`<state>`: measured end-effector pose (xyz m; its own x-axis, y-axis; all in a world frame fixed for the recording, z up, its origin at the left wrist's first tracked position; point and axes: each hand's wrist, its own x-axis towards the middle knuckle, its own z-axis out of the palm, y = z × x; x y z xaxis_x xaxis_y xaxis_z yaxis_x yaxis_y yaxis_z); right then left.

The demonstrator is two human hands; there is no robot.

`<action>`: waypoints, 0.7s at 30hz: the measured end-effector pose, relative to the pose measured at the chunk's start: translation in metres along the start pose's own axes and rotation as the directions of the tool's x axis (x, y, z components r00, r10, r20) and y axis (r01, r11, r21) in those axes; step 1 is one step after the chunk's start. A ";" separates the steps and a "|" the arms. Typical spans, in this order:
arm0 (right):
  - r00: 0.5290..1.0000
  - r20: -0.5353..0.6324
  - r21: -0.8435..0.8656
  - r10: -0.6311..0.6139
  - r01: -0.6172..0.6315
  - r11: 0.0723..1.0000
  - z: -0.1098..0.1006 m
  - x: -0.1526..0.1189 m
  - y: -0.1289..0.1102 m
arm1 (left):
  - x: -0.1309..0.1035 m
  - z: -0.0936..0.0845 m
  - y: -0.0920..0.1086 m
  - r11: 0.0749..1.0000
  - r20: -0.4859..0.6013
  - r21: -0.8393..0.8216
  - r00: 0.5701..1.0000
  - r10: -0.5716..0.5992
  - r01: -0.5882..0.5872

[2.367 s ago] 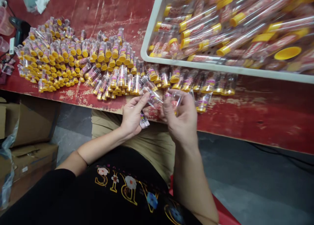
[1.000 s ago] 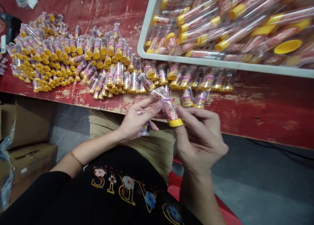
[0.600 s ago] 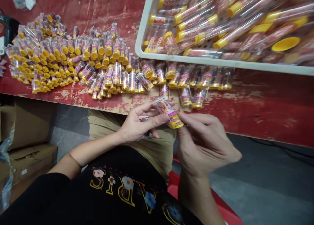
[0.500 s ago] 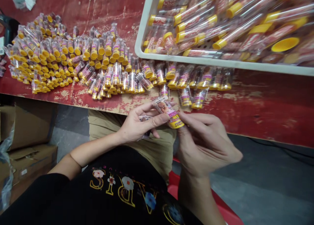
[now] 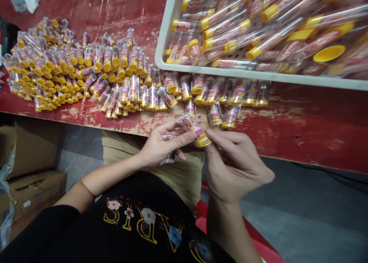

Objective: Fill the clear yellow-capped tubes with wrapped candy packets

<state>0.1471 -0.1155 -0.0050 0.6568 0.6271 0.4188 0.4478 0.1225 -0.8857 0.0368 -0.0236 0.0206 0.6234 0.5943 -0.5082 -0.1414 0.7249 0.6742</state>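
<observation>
My left hand (image 5: 161,144) holds a small clear tube (image 5: 193,128) with a pink and yellow label, its thumb lying across the wrapper. The fingers of my right hand (image 5: 235,161) pinch the yellow end of that same tube. A second wrapped piece (image 5: 169,156) sits in my left palm, partly hidden by the fingers. Beyond my hands, several similar yellow-capped tubes (image 5: 230,115) lie near the table's front edge. To the left spreads a large pile of them (image 5: 57,67).
A white tray (image 5: 258,74) full of longer yellow-capped tubes stands at the back right on the red table (image 5: 316,129). Cardboard boxes (image 5: 37,148) are at the lower left. A red stool (image 5: 258,240) shows beneath me.
The whole view has shifted slightly, with the table and tray a little further left. Both hands keep their hold on the tube, my right hand slightly closer in.
</observation>
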 end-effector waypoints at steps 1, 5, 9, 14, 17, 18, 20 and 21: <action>0.999 -0.014 0.010 0.042 -0.042 0.999 0.002 0.001 0.004 | 0.003 -0.001 -0.001 1.000 -0.007 -0.012 1.000 -0.009 0.008; 0.967 -0.218 -0.018 0.129 -0.136 0.991 0.006 0.017 0.042 | 0.011 -0.006 -0.005 0.988 -0.132 -0.138 0.987 -0.086 0.067; 0.915 -0.403 -0.167 -0.007 -0.066 0.984 0.003 0.037 0.093 | 0.010 -0.009 -0.006 0.925 -0.281 -0.366 0.935 -0.218 0.106; 0.978 -0.118 -0.353 -0.174 0.123 0.927 -0.010 0.061 0.111 | 0.000 -0.007 -0.006 0.933 -0.274 -0.358 0.951 -0.147 0.041; 0.972 -0.097 -0.427 -0.213 0.153 0.891 -0.017 0.102 0.106 | -0.002 -0.007 -0.005 0.942 -0.195 -0.335 0.979 -0.063 -0.007; 0.976 -0.096 -0.464 -0.193 0.128 0.877 -0.017 0.121 0.106 | -0.001 -0.007 -0.005 0.945 -0.176 -0.326 0.984 -0.039 -0.021; 0.997 0.001 -0.516 -0.073 0.063 0.854 -0.010 0.162 0.111 | 0.002 -0.007 -0.003 0.955 -0.156 -0.295 0.988 -0.008 -0.039; 0.997 0.069 -0.510 -0.025 0.057 0.858 -0.005 0.181 0.115 | 0.003 -0.007 -0.001 0.960 -0.155 -0.275 0.988 0.005 -0.048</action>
<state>0.3207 0.0082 -0.0304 0.6016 0.6757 0.4260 0.7313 -0.2513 -0.6341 0.0337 -0.0202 0.0146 0.4961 0.6445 -0.5818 -0.3766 0.7635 0.5246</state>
